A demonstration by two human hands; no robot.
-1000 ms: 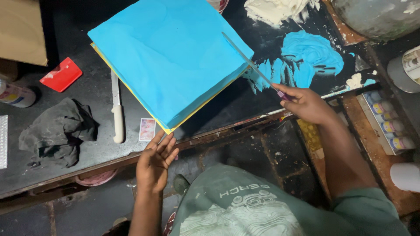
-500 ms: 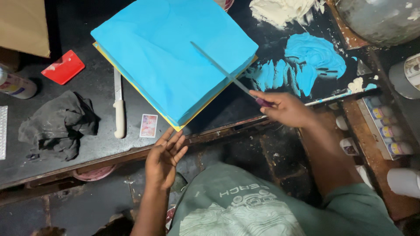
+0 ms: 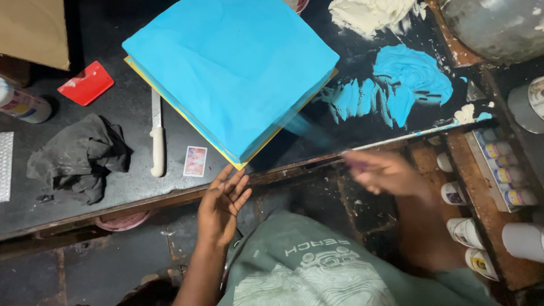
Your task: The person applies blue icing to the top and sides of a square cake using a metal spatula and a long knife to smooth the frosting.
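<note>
Square blue-iced cake on yellow board (image 3: 232, 73) sits on dark counter (image 3: 113, 113) near its front edge; left hand (image 3: 222, 205), fingers spread, touches the board corner as if steadying; blurred right hand (image 3: 385, 173) grips a thin tool.

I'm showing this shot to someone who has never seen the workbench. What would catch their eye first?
First the big square cake coated in bright blue icing, sitting mid-bench on a yellow board. Next the smear of blue icing on the dark bench to its right, with a mound of white icing above it. Then the hands: the left hand is open by the cake's near corner, and the blurred right hand grips a thin tool.
</note>
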